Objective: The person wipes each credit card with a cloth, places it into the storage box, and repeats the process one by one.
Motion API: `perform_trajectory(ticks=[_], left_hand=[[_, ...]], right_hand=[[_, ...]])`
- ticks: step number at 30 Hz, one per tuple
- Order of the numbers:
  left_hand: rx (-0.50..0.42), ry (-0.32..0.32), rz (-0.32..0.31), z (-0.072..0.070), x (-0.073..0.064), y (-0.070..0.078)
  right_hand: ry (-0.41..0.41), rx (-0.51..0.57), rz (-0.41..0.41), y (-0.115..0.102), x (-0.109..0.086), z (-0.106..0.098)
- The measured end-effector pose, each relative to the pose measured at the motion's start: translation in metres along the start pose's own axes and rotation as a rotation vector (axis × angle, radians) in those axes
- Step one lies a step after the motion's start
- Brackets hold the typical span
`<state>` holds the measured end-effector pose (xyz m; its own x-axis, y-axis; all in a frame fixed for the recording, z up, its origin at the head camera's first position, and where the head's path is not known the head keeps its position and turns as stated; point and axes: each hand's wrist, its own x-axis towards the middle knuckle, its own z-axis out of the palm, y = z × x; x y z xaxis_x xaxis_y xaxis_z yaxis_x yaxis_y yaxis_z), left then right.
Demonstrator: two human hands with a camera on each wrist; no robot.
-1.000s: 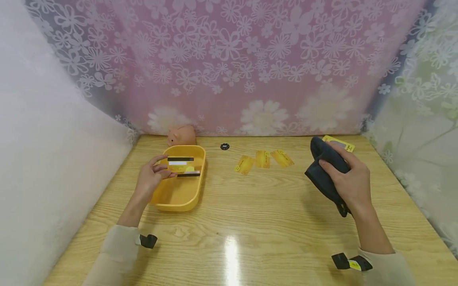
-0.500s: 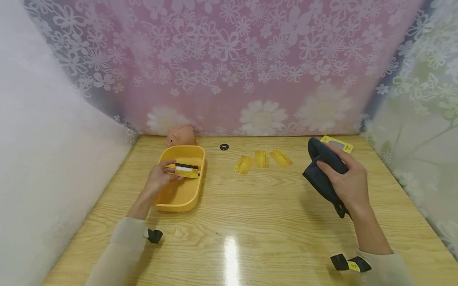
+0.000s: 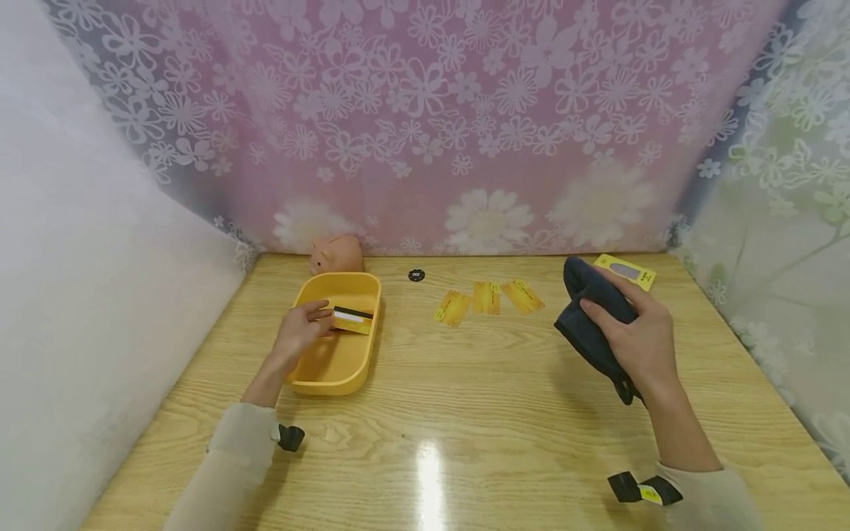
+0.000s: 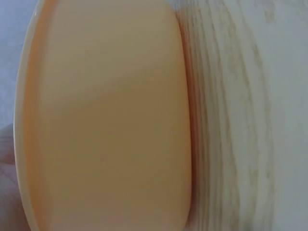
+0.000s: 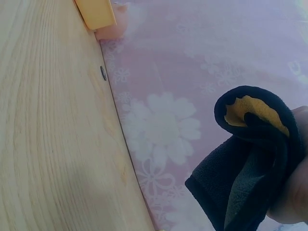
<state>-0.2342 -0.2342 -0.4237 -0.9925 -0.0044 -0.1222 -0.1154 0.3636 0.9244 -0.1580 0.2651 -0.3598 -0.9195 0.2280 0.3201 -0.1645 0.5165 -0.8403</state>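
My left hand (image 3: 300,333) reaches over the near-left rim into a yellow plastic bin (image 3: 332,385). Its fingertips are at the left end of a yellow card (image 3: 352,322) with a black stripe and a white strip, which lies inside the bin. In the left wrist view the bin's outer wall (image 4: 110,120) fills most of the picture, hiding the card. Over the right side of the table my right hand (image 3: 640,335) grips a folded dark blue cloth (image 3: 594,324), thumb on the near face. The right wrist view shows yellow inside the cloth's rolled top (image 5: 255,108).
Three yellow cards (image 3: 487,298) lie fanned at the back middle of the wooden table (image 3: 465,398). A black poker chip (image 3: 416,275) is left of them. Behind the bin stands a pink piggy bank (image 3: 337,254). A yellow card with a grey oval (image 3: 627,271) lies behind my right hand.
My left hand has moved right and deeper into the bin, lowering the striped card and letting it go there. My right hand with the cloth has drifted slightly left.
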Motion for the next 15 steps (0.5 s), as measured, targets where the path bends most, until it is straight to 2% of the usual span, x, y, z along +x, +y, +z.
perform_trajectory(ticks=[10,15], left_hand=[[0.151,-0.046,0.007,-0.0038,-0.0013,-0.0012],[0.158,-0.067,0.056,-0.0034,-0.0015,0.002]], right_hand=[[0.006,0.012,-0.007,0.0026,-0.0023,0.0002],[0.003,0.018,-0.008,0.0027,-0.0016,0.0001]])
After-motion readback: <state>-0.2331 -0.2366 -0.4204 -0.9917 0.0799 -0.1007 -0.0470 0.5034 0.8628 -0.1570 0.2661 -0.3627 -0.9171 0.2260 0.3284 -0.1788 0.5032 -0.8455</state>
